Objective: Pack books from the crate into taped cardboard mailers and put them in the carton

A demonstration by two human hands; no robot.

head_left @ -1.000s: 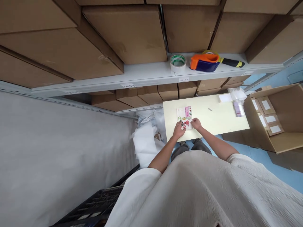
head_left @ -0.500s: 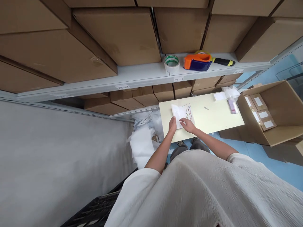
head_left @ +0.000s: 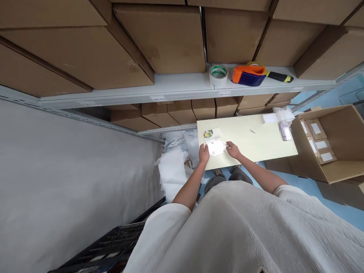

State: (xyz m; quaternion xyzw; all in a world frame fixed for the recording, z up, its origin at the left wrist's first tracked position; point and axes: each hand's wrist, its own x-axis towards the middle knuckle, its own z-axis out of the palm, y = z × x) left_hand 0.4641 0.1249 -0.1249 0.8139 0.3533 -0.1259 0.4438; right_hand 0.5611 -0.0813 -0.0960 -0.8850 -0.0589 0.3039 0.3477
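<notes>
A thin printed booklet [head_left: 215, 143], with a colourful picture and the word "Beautiful" on its upper part, lies at the left end of the pale yellow tabletop [head_left: 244, 132]. My left hand [head_left: 204, 153] grips its lower left edge, thumb on top. At the opposite edge, my right hand [head_left: 233, 150] has its fingertips pinched on the booklet's right side. Toward the right of the tabletop sit a white box [head_left: 270, 118], a clear plastic wrapping [head_left: 284, 113] and a pixelated purple-and-white item [head_left: 285, 131].
Above the table runs a grey shelf [head_left: 182, 85] with a tape roll [head_left: 218, 75], an orange-blue tape dispenser [head_left: 248, 76], a black-and-yellow handle [head_left: 280, 77] and large cartons [head_left: 167, 41]. An open carton [head_left: 344, 136] stands right. White packing sheets [head_left: 172, 170] lie left.
The booklet lay open before; now it shows its picture side with the "Beautiful" lettering. My right hand has moved from over the page to its right edge. The view has shifted slightly.
</notes>
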